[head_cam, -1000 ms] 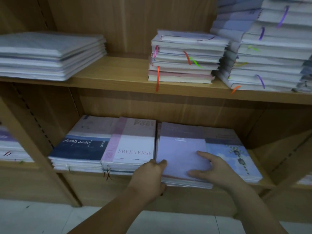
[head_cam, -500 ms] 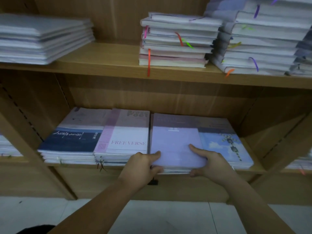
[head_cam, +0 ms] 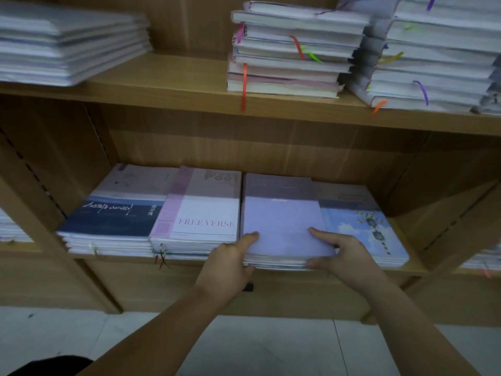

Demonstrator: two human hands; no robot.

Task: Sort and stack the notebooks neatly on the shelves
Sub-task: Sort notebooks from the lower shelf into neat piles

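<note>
Head view showed you at the lower shelf, where the lilac stack of notebooks lay flat just right of the FREE VERSE stack, the two touching or nearly so. Your left hand held the lilac stack's near corner beside the FREE VERSE stack, thumb on the top cover and fingers curled at the front edge. Your right hand pinched the far near corner likewise, so each grip was clasped on that stack, not released. The risk, as I judged it: the stack sat right at the shelf lip and its covers looked slick, so force on the top alone could shear the layers and spill some to the floor. Squaring toward the FREE VERSE stack could knock it askew, and the sky-blue notebook, overlapped by the lilac stack on the side away from it, could drag along. You could not tell how many notebooks you held or where your fingers ended underneath. The lilac cover's print was blurred, and the ribbon-marked stacks above were cut off by the frame.
</note>
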